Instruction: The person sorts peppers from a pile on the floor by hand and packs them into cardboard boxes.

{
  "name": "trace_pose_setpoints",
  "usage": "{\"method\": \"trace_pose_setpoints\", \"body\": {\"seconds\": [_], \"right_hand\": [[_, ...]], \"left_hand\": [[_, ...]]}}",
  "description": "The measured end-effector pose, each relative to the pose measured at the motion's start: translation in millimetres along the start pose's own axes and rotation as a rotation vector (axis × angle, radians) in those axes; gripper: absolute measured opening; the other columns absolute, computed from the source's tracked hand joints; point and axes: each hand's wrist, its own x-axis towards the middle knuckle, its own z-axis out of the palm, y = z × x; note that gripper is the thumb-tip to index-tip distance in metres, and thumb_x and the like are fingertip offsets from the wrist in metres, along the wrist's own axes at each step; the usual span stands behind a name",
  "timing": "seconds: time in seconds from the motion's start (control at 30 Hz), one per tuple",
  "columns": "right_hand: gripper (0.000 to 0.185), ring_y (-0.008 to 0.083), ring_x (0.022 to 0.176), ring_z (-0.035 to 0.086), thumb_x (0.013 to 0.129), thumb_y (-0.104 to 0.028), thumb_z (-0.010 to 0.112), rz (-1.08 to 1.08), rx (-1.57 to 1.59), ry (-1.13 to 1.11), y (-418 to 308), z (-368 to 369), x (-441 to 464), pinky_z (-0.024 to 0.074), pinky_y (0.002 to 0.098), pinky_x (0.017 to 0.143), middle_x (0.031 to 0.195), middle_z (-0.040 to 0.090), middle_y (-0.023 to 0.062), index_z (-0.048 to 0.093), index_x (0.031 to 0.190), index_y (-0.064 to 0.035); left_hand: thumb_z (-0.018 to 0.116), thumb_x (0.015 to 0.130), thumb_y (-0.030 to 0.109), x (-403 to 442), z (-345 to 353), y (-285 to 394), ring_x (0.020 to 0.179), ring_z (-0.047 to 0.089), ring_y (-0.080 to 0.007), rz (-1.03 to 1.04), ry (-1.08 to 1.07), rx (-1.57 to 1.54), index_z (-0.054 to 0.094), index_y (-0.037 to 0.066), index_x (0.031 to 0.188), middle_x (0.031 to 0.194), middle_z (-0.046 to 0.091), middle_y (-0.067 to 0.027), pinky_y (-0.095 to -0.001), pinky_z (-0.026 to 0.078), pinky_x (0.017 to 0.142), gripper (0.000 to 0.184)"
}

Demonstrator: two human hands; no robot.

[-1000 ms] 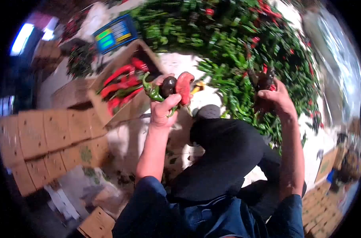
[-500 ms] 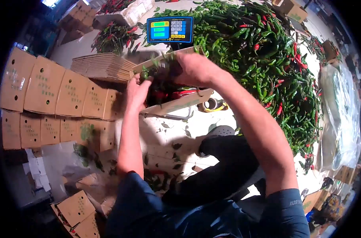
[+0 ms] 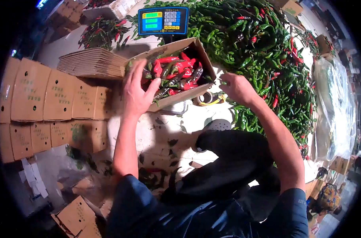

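Note:
An open cardboard box holds red, dark and green peppers. My left hand is at the box's near left corner, its fingers spread over the edge, holding nothing. To the right of the box, my right hand hovers beside the heap of green peppers, its fingers curled; whether something small is between them is hidden. Behind the box stands a blue scale display with green readouts.
Folded cardboard is stacked left of the box, with rows of closed cartons nearer. A roll of tape lies by the box's right corner. Clear plastic wrap lies far right. A dark shoe is below the tape.
Both hands held peppers a second ago, then were in the box. Now my left hand is open at its edge, my right hand has moved out to the right, and the peppers lie inside.

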Motion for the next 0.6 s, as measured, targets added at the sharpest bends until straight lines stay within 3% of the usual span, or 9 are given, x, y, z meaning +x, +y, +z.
{"method": "trace_pose_setpoints", "body": {"seconds": [0.07,0.1,0.17,0.27,0.37,0.43,0.5,0.53,0.6], "right_hand": [[0.037,0.0359,0.086,0.071,0.090,-0.026,0.065,-0.027,0.065,0.072,18.1,13.2,-5.2,0.0549,0.0425,0.079,0.091,0.072,0.0222,0.065,0.115,0.0020],[0.036,0.0355,0.083,0.071,0.091,-0.028,0.064,0.028,0.148,0.069,14.7,12.8,-7.8,0.0551,0.0423,0.076,0.088,0.071,0.0224,0.067,0.112,0.0022],[0.035,0.0347,0.079,0.071,0.092,-0.030,0.063,0.101,0.138,0.122,4.7,6.7,-2.7,0.0546,0.0416,0.073,0.083,0.071,0.0220,0.069,0.107,0.0020],[0.035,0.0309,0.069,0.068,0.094,-0.031,0.060,0.118,0.200,0.210,8.7,10.6,24.8,0.0530,0.0395,0.068,0.073,0.068,0.0188,0.069,0.096,0.0022],[0.040,0.0203,0.060,0.063,0.096,-0.035,0.056,0.149,0.372,0.125,4.6,12.9,50.1,0.0524,0.0363,0.061,0.066,0.064,0.0116,0.067,0.091,0.0027],[0.046,0.0171,0.059,0.063,0.098,-0.040,0.053,0.180,0.433,0.027,6.9,17.1,64.7,0.0520,0.0340,0.057,0.065,0.064,0.0092,0.066,0.088,0.0032],[0.056,0.0185,0.060,0.065,0.097,-0.049,0.052,0.187,0.536,0.016,6.7,26.2,68.6,0.0555,0.0339,0.058,0.069,0.066,0.0123,0.066,0.086,0.0046],[0.058,0.0194,0.060,0.066,0.097,-0.050,0.053,0.210,0.540,0.017,9.6,25.9,69.4,0.0555,0.0339,0.058,0.068,0.066,0.0128,0.067,0.084,0.0047],[0.062,0.0211,0.062,0.068,0.096,-0.054,0.053,0.260,0.442,-0.011,10.4,23.3,76.4,0.0558,0.0347,0.059,0.067,0.067,0.0140,0.068,0.081,0.0042]], "left_hand": [[0.070,0.088,0.022,1.9,-1.5,-5.9,0.135,0.045,-0.0353,-0.152,0.056,0.213,0.043,0.002,0.144,0.147,0.046,-0.0211,-0.0437,0.037,0.111,0.066],[0.072,0.086,0.028,1.1,-3.2,-16.3,0.125,0.054,-0.0370,-0.255,0.152,0.178,0.044,0.003,0.143,0.136,0.055,-0.0204,-0.0442,0.044,0.103,0.068],[0.071,0.087,0.027,-5.8,-6.2,-68.3,0.107,0.064,-0.0345,-0.526,0.077,0.115,0.046,0.003,0.140,0.113,0.067,-0.0198,-0.0427,0.049,0.094,0.063],[0.068,0.088,0.023,-4.2,-21.7,-61.9,0.088,0.068,-0.0317,-0.731,-0.195,0.107,0.050,0.002,0.136,0.090,0.070,-0.0166,-0.0420,0.052,0.084,0.055],[0.065,0.087,0.021,-10.8,-14.4,-109.9,0.082,0.067,-0.0293,-0.643,-0.136,0.056,0.052,0.003,0.133,0.085,0.069,-0.0147,-0.0416,0.051,0.080,0.051],[0.061,0.088,0.022,-2.7,-13.8,-97.3,0.087,0.067,-0.0334,-0.659,-0.233,0.125,0.058,-0.001,0.124,0.091,0.069,-0.0189,-0.0435,0.051,0.083,0.043],[0.059,0.088,0.023,-4.7,-4.6,-107.7,0.088,0.067,-0.0373,-0.560,-0.271,0.168,0.060,-0.003,0.119,0.093,0.070,-0.0220,-0.0454,0.050,0.083,0.040],[0.057,0.089,0.024,-4.3,-6.1,-99.5,0.093,0.066,-0.0426,-0.565,-0.223,0.080,0.064,-0.008,0.106,0.095,0.069,-0.0280,-0.0487,0.049,0.083,0.036],[0.058,0.089,0.023,-4.6,-5.8,-111.8,0.094,0.065,-0.0440,-0.643,-0.327,0.097,0.064,-0.009,0.100,0.093,0.068,-0.0293,-0.0494,0.048,0.082,0.035]]}}
